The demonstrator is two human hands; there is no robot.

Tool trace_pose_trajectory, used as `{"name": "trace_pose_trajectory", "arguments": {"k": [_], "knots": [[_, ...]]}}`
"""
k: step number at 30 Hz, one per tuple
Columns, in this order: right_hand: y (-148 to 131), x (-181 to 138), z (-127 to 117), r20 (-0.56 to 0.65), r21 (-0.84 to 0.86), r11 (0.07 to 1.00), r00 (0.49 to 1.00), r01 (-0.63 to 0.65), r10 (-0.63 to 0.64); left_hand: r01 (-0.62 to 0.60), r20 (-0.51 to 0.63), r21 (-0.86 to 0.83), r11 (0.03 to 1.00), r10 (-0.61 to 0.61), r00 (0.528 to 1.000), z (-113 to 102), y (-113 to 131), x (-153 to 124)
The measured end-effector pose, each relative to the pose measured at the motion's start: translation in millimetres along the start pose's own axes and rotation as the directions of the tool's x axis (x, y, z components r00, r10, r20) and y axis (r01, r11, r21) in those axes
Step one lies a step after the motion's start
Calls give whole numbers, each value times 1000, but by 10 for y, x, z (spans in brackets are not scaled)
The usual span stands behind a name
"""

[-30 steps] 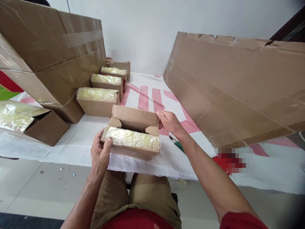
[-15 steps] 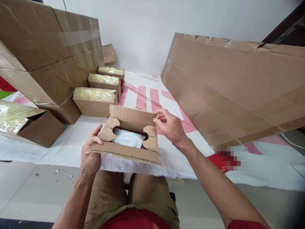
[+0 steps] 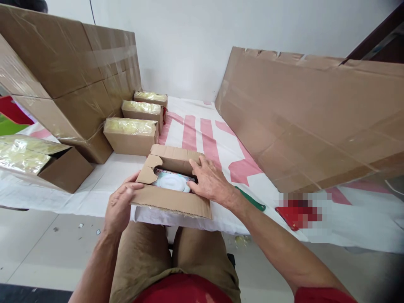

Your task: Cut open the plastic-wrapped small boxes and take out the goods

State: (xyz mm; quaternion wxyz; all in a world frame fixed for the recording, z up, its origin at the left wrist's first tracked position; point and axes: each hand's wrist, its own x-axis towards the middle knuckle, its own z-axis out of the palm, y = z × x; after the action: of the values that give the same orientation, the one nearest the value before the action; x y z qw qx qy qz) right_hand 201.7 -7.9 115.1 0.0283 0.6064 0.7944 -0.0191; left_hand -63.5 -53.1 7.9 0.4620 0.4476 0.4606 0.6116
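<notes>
A small cardboard box (image 3: pixel 172 185) sits at the near edge of the counter (image 3: pixel 104 181), which is covered with a white cloth bearing pink stripes. The box is open at the top: its back flap stands up, a notched side flap is folded in on the left, and the front flap leans out toward the person. Inside the box lies a white round item (image 3: pixel 171 182) on a colourful wrapper.

The left hand (image 3: pixel 120 206) grips the front left corner of the box, thumb lying along the top edge of the front flap and fingers curled under it. The right hand (image 3: pixel 210 183) rests flat and open on the right side of the box, palm down over the right side flap, fingers spread and pointing toward the white item. The box lies between the two hands, touching both.

Just behind the box, three closed small boxes (image 3: pixel 131 134) with crinkled yellowish tape on top stand in a row running away from it. Left of the box rises a large taped carton (image 3: pixel 69 80), and farther left is another box (image 3: pixel 41 162) with plastic over it. Right of the box, a green-handled tool (image 3: pixel 251 200) lies on the cloth, and beyond it a big flattened cardboard sheet (image 3: pixel 315 122) leans over the counter.
</notes>
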Motion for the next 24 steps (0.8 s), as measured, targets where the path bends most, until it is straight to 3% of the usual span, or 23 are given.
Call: {"name": "trace_pose_trajectory", "arguments": {"k": [2, 8, 20, 24], "knots": [[29, -2, 10, -3, 5, 1000, 1000, 8, -7, -9, -46, 16, 1000, 9, 999, 54, -33, -2], [152, -73, -38, 27, 155, 986, 998, 60, -64, -16, -38, 12, 1000, 16, 999, 32, -119, -51], [-119, 7, 26, -6, -43, 999, 1000, -22, 22, -144, -32, 136, 980, 150, 988, 93, -125, -131], [75, 25, -31, -79, 119, 993, 997, 16, -7, -126, 10, 244, 962, 127, 992, 45, -7, -114]]}}
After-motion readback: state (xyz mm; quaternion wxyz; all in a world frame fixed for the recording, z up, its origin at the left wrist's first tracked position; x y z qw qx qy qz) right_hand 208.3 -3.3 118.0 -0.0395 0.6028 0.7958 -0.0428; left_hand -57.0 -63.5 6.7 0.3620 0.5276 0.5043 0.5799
